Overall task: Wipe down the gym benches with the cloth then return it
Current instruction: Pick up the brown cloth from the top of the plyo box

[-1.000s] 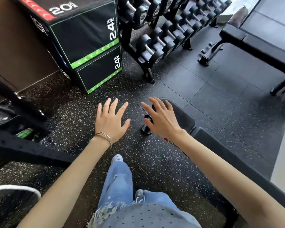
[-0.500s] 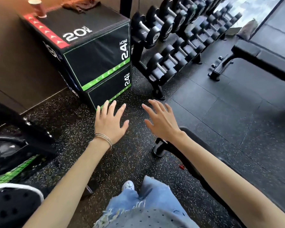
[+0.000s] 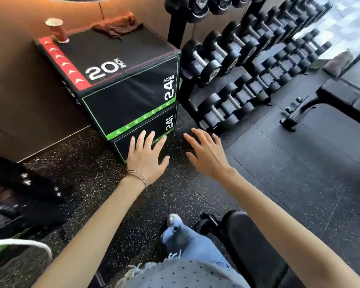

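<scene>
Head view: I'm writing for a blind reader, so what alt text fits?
The left hand and right hand, open and empty, reach toward stacked boxes topped by a brown cloth and red cup. A dumbbell rack stands beside them.

Clearly a gym: long rack [image 3: 174, 28] full of black dumbbells [image 3: 211, 67], two stacked jump boxes [image 3: 129, 104] marked 20 and 24 inch, a padded bench [image 3: 341, 96] at the right, dark rubber floor [image 3: 279, 163] with small coloured speckles underfoot.
</scene>
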The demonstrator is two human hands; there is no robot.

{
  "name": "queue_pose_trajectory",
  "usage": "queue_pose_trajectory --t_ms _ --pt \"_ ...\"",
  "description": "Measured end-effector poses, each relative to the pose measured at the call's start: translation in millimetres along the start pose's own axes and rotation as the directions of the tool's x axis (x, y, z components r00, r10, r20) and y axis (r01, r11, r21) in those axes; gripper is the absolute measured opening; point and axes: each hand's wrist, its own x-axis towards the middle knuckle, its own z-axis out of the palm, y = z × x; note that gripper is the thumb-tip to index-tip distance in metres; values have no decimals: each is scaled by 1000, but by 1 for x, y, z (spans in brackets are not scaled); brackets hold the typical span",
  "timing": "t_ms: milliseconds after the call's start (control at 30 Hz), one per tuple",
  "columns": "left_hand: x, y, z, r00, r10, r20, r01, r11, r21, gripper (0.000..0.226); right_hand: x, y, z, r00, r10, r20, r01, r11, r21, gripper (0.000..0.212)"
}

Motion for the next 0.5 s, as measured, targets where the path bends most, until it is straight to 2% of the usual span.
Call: queue_pose_trajectory --t_ms 233,500 --pt "97 -12 -1 999 -49 -15 49 999 6 62 99 37 -2 994 -94 47 95 995 -17 57" --pt "190 -55 11 997 -78 -11 78 997 -3 61 205 58 8 989 -121 84 125 992 -37 58"
